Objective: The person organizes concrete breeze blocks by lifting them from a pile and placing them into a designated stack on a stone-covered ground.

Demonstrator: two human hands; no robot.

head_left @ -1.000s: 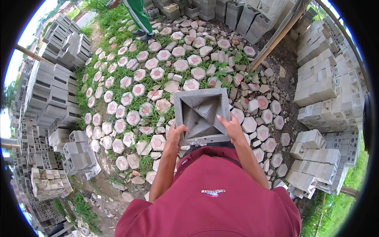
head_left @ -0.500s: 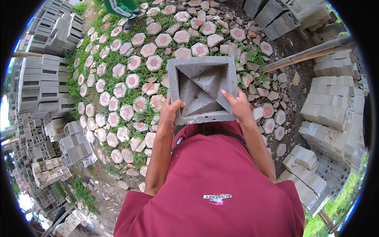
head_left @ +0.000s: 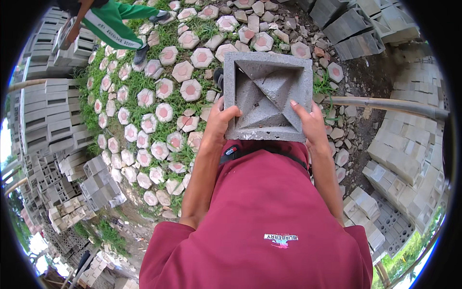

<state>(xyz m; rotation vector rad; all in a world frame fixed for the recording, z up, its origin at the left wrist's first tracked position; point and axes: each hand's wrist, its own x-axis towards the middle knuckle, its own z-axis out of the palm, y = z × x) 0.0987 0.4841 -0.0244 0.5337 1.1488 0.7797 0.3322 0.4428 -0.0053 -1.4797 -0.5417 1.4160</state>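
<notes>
A square grey concrete block (head_left: 269, 91) with a raised rim and slanting triangular faces inside is held up in front of my waist. My left hand (head_left: 221, 120) grips its left side, thumb hooked over the rim. On the opposite side my right hand (head_left: 312, 123) clasps the block, its thumb lying on the inner face. The fingers behind the block are mostly hidden. Below it, a dark shoe (head_left: 218, 77) of mine partly shows beside the block's left edge.
Hexagonal pavers (head_left: 163, 88) with reddish centres lie in grass. Concrete blocks are stacked at left (head_left: 53, 108) and right (head_left: 399, 139). A bamboo pole (head_left: 390, 105) juts in from the right. At upper left, a person in green trousers (head_left: 113, 24) stands by the stacks, reaching toward a block.
The block and both my hands have shifted slightly right and up in the picture. The other person has come further into view at upper left. My shoe now shows.
</notes>
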